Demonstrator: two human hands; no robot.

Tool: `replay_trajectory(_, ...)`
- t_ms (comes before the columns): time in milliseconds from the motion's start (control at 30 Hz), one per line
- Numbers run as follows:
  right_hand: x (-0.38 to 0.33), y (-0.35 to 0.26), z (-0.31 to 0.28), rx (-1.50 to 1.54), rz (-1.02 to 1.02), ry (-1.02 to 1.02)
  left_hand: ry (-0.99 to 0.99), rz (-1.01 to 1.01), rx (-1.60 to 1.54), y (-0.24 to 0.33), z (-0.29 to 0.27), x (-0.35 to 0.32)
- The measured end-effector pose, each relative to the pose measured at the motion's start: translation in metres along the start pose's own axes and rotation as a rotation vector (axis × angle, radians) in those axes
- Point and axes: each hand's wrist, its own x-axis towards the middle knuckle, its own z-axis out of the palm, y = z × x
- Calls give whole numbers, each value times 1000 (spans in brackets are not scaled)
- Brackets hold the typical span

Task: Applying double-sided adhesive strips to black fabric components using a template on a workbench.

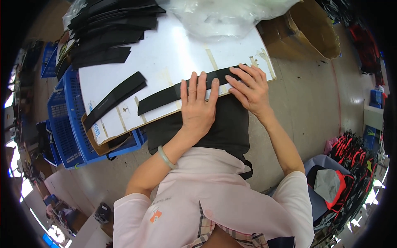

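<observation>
A long black fabric strip (163,96) lies slantwise along the near edge of the white board (165,58). My left hand (199,105) rests on the strip's middle with its fingers spread out flat. At the strip's right end, my right hand (251,89) has its fingers stretched out over the fabric, their tips touching it. Left of this strip lies another black strip (115,97), which looks folded or doubled, with its lower end at the board's left edge. The strip's parts under my fingers are hidden.
Many black strips are piled (109,31) at the board's far left. Clear plastic bags (223,14) lie at the back. A cardboard box (300,31) stands beyond the right corner. Blue plastic crates (68,120) stand left of the board. Black-and-red goods (347,165) are heaped at lower right.
</observation>
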Motion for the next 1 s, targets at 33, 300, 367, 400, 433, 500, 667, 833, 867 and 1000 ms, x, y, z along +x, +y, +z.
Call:
replay_trajectory(33, 1, -1, 0, 11, -12, 2, 8, 2, 3, -1, 1, 0)
replay_trajectory(300, 3, 0, 2, 18, -16, -4, 27, -1, -2, -2, 0, -1)
replay_trajectory(367, 3, 0, -2, 8, -10, -6, 21, -2, -3, -1, 0, 0)
replay_trajectory(400, 2, 0, -4, 30, 12, -18, 9, -3, -5, 1, 0, 1)
replay_trajectory(433, 2, -1, -6, 50, 37, -29, 9, 5, -17, 2, 1, 0)
replay_trajectory(500, 5, 5, -10, 177, 120, -36, 15, -3, 8, 2, 0, -1)
replay_trajectory(667, 40, 22, -31, 181, 301, -300, -42, 15, 30, -1, -5, -6)
replay_trajectory(833, 71, 53, -25, 289, 375, -571, -50, 34, 20, -2, -6, -3)
replay_trajectory(867, 76, 57, -24, 362, 425, -715, -49, 34, 35, -3, -6, -4)
replay_trajectory(1000, 79, 64, -28, 462, 401, -732, -38, 51, 54, -4, -3, -2)
